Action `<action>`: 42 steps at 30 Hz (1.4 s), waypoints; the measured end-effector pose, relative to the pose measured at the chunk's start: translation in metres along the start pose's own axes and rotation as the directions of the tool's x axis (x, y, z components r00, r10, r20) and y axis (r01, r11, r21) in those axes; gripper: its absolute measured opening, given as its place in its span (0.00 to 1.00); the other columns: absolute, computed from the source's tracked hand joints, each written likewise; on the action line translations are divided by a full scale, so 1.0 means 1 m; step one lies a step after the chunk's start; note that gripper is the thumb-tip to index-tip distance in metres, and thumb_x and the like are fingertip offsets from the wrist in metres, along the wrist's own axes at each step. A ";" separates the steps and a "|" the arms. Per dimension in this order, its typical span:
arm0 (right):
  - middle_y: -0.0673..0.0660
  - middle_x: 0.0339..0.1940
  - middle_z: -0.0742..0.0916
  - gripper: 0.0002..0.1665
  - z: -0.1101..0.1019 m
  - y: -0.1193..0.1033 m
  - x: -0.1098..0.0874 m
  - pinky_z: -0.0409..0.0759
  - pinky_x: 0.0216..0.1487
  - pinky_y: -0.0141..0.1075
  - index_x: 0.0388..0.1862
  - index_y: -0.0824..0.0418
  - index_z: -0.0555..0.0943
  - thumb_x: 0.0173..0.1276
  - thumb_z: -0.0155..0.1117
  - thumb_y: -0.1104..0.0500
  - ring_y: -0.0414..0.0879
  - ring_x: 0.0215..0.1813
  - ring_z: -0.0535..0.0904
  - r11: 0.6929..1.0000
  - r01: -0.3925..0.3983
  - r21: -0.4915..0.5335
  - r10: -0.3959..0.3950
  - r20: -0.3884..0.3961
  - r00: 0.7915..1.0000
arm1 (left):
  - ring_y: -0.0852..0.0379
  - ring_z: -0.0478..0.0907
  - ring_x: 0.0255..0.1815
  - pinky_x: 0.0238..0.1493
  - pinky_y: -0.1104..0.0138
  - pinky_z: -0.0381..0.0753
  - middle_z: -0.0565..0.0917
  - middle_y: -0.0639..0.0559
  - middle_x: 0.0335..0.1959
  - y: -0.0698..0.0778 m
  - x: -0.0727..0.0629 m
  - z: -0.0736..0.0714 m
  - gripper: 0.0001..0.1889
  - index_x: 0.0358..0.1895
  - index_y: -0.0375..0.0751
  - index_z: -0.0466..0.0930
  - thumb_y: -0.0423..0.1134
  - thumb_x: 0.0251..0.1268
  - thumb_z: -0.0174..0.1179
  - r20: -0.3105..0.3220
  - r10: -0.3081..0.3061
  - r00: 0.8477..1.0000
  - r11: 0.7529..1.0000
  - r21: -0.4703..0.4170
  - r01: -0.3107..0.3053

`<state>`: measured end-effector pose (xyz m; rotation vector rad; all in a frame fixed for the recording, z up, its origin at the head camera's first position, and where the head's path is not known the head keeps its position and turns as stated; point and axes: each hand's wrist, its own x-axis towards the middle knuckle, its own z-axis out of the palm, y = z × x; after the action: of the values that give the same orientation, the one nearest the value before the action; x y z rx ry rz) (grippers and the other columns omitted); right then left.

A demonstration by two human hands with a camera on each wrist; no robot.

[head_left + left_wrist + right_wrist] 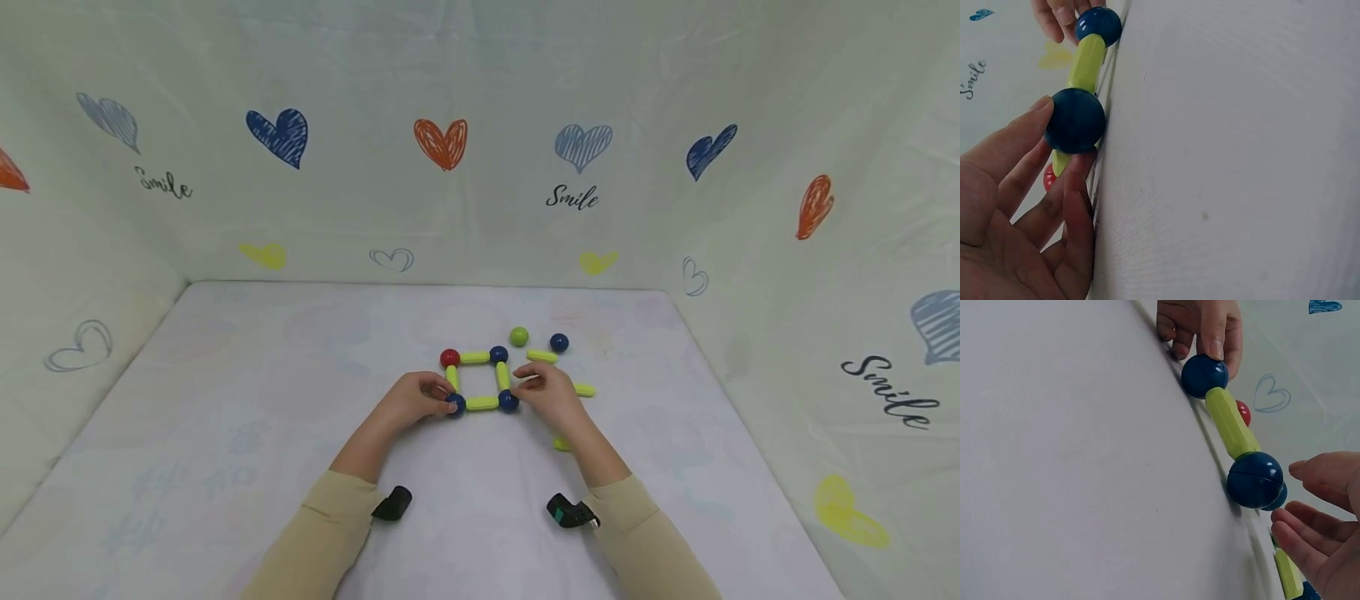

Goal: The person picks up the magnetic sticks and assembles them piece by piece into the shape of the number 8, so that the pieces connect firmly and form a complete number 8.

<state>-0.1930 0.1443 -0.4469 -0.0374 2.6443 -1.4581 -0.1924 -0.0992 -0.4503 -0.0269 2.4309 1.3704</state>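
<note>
A square of yellow-green rods and balls lies on the table, with a near rod (482, 403) between two blue balls. Thumb and fingers of my left hand (416, 398) pinch the near-left blue ball (1075, 120). Beside the near-right blue ball (1255, 480) is my right hand (551, 396), its thumb and fingers parted and holding nothing in the right wrist view. At the far corners sit a red ball (450, 357) on the left and another blue ball (498, 355) on the right.
Beyond the right hand lie a green ball (519, 337), a loose blue ball (559, 342) and a loose rod (542, 356). Another rod (585, 390) lies right of that hand, and one more (562, 445) is partly hidden by the forearm. A heart-printed cloth (480, 225) rises behind the table.
</note>
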 end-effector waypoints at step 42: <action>0.47 0.37 0.82 0.17 -0.055 0.035 -0.062 0.74 0.39 0.37 0.43 0.58 0.83 0.55 0.77 0.63 0.45 0.39 0.74 0.943 0.217 -0.251 -0.161 0.227 0.960 | 0.53 0.78 0.41 0.42 0.65 0.78 0.83 0.50 0.38 -0.009 -0.001 0.005 0.15 0.46 0.42 0.85 0.34 0.54 0.72 -0.054 -0.037 0.998 0.990 -0.139 0.029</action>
<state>-0.1365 0.2146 -0.4415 -0.4554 2.7062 -1.0536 -0.1878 -0.0999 -0.4601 -0.1418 2.3650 1.5406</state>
